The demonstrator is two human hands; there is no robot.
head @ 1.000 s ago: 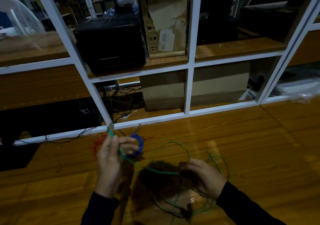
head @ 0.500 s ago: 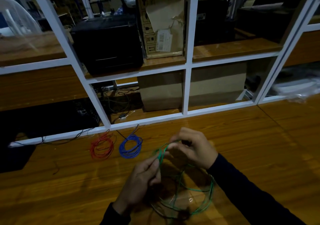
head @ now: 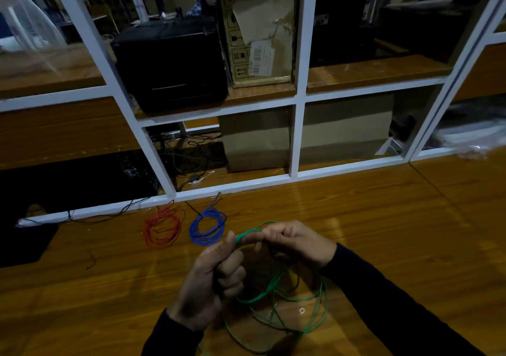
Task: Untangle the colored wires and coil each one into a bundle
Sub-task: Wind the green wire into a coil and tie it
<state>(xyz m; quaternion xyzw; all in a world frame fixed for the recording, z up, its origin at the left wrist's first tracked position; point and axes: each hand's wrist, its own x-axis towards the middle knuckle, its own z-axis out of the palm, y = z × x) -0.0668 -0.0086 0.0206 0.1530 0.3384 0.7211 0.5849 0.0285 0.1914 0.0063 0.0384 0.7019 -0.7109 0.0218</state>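
A glossy, orange-brown wooden counter [head: 383, 232] fills the lower half of the view under dim light. Beyond it, at 12 o'clock, a white-framed glass partition [head: 297, 142] shows shelves holding a black box [head: 169, 65], a torn cardboard carton [head: 257, 29] and a plain brown box [head: 254, 139], with loose dark cables at 11 o'clock.

Near the centre, the left hand [head: 210, 281] has its grip curled round the green wire [head: 273, 287]. The right hand [head: 295, 243] pinches the same wire at its top loop, and the two hands nearly touch. The rest of the green wire hangs in loose loops onto the counter at 6 o'clock.

At 10 o'clock lie the coiled red wire [head: 163, 228] and, just beside it, the coiled blue wire [head: 208, 228].
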